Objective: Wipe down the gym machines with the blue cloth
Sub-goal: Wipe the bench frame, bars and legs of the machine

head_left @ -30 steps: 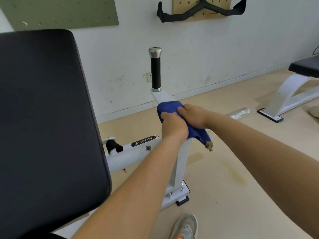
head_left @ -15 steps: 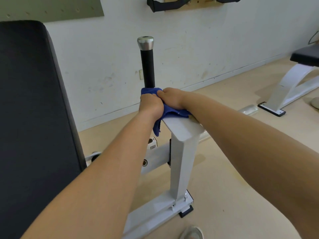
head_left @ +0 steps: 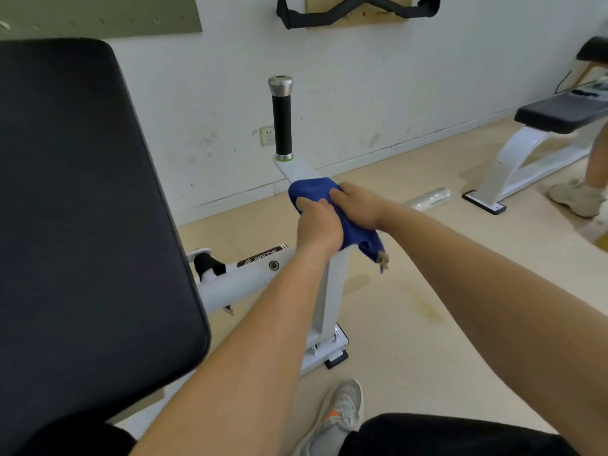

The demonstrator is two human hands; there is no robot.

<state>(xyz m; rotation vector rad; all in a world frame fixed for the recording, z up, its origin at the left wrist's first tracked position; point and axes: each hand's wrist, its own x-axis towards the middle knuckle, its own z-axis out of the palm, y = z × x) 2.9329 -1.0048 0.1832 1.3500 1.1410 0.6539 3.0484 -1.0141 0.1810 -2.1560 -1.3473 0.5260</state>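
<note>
Now the white metal bar (head_left: 297, 169) is being wiped, the soft blue cloth (head_left: 311, 191) being gripped by left hand (head_left: 317, 227) and right hand (head_left: 358, 205); next, probably being pushed forward.

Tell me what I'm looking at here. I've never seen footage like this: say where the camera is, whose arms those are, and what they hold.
The camera sits on a person's head, looking forward and down, so the two bare arms are that person's own. Both the left hand and the right hand grip a blue cloth, pressed onto the white frame of a gym machine. An upright black handle rises beyond it; the big black pad is on the left. Another bench stands on the floor at far right.
</note>
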